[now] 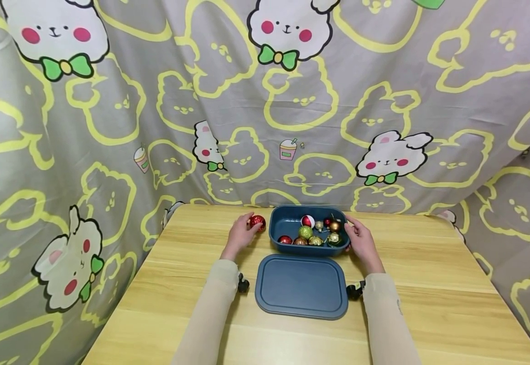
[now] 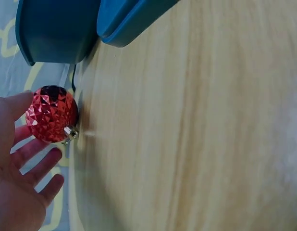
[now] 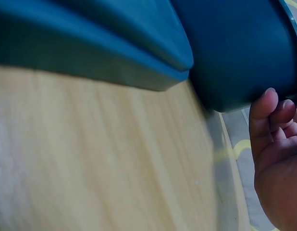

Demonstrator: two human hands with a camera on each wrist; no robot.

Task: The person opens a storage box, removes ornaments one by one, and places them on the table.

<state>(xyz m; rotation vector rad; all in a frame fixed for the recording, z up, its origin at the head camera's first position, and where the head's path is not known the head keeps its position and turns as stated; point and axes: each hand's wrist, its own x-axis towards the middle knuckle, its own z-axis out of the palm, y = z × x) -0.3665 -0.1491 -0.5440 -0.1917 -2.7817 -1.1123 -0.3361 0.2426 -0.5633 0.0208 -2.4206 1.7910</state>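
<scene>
At the left end of a dark blue box point(image 1: 285, 222), my left hand point(image 1: 241, 234) holds a red Christmas ball point(image 1: 258, 222) between thumb and fingers. In the left wrist view the ball point(image 2: 51, 114) has a faceted, shiny surface and a metal cap, and the other fingers point(image 2: 43, 166) are spread below it. My right hand point(image 1: 360, 238) grips the right end of the box; the right wrist view has its thumb point(image 3: 265, 108) against the box wall point(image 3: 240, 53). Several Christmas balls lie inside the box, among them a green ball point(image 1: 305, 232) and a red and white ball point(image 1: 308, 221).
A flat blue lid point(image 1: 301, 287) lies on the wooden table point(image 1: 429, 304) in front of the box, between both forearms. Behind the table's far edge hangs a grey curtain point(image 1: 247, 116) with a rabbit print. Black wrist cameras point(image 1: 355, 290) sit near the lid's sides.
</scene>
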